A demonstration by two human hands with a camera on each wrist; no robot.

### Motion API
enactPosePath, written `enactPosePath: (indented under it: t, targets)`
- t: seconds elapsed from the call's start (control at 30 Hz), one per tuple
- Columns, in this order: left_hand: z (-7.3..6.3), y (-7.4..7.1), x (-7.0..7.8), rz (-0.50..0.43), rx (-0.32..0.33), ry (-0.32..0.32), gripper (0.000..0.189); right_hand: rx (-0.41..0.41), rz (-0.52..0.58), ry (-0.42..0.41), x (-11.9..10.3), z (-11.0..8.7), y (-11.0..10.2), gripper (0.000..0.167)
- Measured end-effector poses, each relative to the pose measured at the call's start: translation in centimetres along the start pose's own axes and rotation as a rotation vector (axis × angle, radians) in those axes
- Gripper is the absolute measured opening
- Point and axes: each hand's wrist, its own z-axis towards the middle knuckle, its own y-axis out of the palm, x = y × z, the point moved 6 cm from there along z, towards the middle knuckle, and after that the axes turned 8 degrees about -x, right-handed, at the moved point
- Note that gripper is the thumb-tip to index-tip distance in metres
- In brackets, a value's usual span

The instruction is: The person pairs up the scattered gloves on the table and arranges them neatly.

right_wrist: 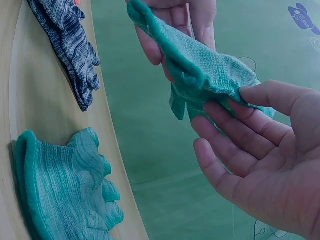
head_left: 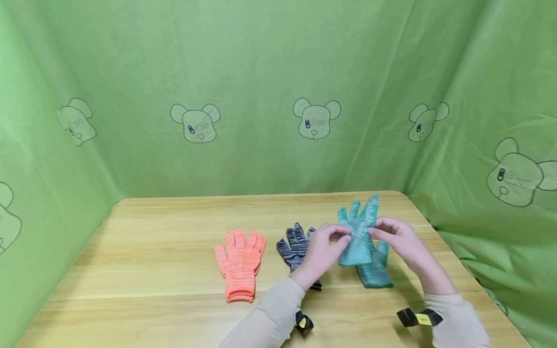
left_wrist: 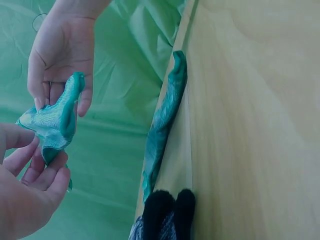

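Observation:
A teal knit glove (head_left: pixel 358 247) is held up above the table, its fingers pointing away and its cuff toward me. My left hand (head_left: pixel 323 250) pinches its left edge, while my right hand (head_left: pixel 402 240) pinches the opposite edge between thumb and fingers. Both hands also show on the raised glove (right_wrist: pixel 210 67) in the right wrist view, where its green-edged cuff faces the camera. A second teal glove (head_left: pixel 375 271) lies on the table beneath, partly covered by the raised one in the head view.
Left of the hands, dark grey striped gloves (head_left: pixel 297 246) lie partly behind my left forearm. Farther left is a stacked pair of orange gloves (head_left: pixel 240 263), cuffs toward me. The wooden table (head_left: pixel 152 251) is bordered by green cloth walls (head_left: pixel 261 58) at the back and sides.

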Motion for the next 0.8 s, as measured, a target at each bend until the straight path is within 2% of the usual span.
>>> enactPosePath:
  t: [0.3, 0.57, 0.8]
  targets:
    - [0.4, 0.0, -2.1, -0.376, 0.085, -0.182, 0.018, -0.025, -0.004, -0.031, -0.1, 0.0, 0.2, 0.019]
    - [0.2, -0.4, -3.0, -0.496, 0.153, -0.320, 0.030, -0.049, -0.007, -0.040, -0.1, 0.0, 0.4, 0.020]
    - [0.1, -0.5, -3.6, -0.637, 0.214, -0.379, 0.042, -0.064, 0.001, -0.039, 0.5, 0.0, 0.3, 0.023]
